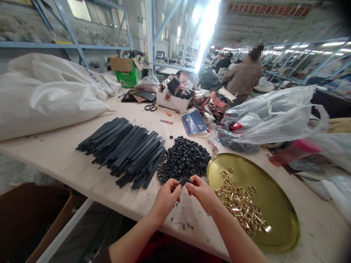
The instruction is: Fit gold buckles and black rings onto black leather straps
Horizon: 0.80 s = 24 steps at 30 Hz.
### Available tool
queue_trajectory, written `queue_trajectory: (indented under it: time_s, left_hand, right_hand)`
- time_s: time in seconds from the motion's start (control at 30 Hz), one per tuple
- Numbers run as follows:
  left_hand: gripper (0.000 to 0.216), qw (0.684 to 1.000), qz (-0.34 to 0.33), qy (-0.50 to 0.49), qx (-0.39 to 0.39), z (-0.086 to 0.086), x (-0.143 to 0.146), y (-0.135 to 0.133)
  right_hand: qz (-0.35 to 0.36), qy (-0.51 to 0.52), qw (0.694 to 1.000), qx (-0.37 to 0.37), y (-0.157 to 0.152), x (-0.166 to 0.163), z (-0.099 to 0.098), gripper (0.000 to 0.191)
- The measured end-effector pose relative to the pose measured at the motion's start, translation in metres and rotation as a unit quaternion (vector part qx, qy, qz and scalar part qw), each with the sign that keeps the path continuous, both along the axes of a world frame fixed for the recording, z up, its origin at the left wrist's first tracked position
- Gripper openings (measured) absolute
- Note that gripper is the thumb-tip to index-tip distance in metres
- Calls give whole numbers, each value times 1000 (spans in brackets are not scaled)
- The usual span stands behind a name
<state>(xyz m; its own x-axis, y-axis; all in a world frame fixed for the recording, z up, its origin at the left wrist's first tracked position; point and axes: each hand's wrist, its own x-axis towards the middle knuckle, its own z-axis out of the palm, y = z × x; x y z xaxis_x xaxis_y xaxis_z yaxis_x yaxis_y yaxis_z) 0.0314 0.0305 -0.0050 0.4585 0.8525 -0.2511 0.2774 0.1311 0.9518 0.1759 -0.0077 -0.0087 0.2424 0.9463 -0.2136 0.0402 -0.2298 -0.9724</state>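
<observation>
My left hand [166, 199] and my right hand [202, 192] meet near the table's front edge, both pinched on a small black strap piece [184, 180] held between their fingertips. Just beyond them lies a heap of black loops [184, 158]. To its left a pile of long black straps [124, 149] fans across the table. On the right a round gold tray [276, 190] holds several small gold buckles [241, 205].
A big white sack [46, 95] fills the table's left. Clear plastic bags [270, 117], a blue booklet [194, 122], scissors [150, 107], a white box [172, 101] and a green carton [127, 75] lie further back. A person [242, 78] sits beyond. A cardboard box [33, 219] stands below left.
</observation>
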Motion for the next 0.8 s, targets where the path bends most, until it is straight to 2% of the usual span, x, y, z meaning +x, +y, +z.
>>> queue_trajectory:
  time_s: [0.13, 0.4, 0.53, 0.63, 0.73, 0.8]
  left_hand:
    - [21, 999, -18, 21, 21, 5, -2, -13]
    - [21, 999, -30, 29, 26, 10, -8, -30]
    - [19, 994, -100, 53, 14, 15, -10, -29]
    - [20, 987, -145, 63, 17, 21, -12, -25]
    - [16, 988, -147, 41, 19, 26, -15, -24]
    - [22, 990, -143, 15, 13, 27, -17, -25]
  right_hand:
    - [-12, 109, 994, -7, -21, -7, 7, 29]
    - [-86, 232, 969, 9, -40, -15, 6, 29]
    - [-103, 177, 979, 21, -46, -18, 7, 28]
    - [-53, 128, 990, 4, -49, -20, 9, 29]
    - [-33, 139, 990, 0, -50, -21, 11, 27]
    - [-42, 139, 989, 5, -50, -23, 11, 26]
